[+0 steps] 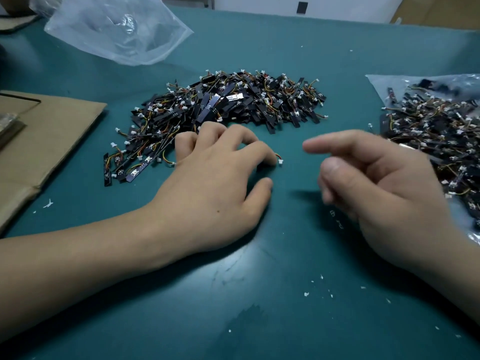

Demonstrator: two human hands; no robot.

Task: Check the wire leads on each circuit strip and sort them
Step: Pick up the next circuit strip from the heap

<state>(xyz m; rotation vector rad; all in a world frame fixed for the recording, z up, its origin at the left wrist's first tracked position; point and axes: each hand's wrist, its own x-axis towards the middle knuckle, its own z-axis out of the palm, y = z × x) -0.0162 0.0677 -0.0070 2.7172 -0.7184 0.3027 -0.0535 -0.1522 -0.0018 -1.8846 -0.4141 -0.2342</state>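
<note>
A big heap of black circuit strips (228,105) with coloured wire leads and white connectors lies in the middle of the teal table. A second heap of strips (436,141) rests on a clear plastic bag at the right. My left hand (215,183) lies palm down just in front of the middle heap. Its fingertips press on one circuit strip (259,168) that is mostly hidden, and the strip's red lead and white connector (280,161) stick out past the index finger. My right hand (376,178) hovers beside the right heap, blurred, index finger stretched left, with nothing in it.
An empty clear plastic bag (117,29) lies at the back left. Flattened brown cardboard (39,141) covers the left edge of the table (233,307). Small white scraps (306,294) are scattered on the teal mat near me.
</note>
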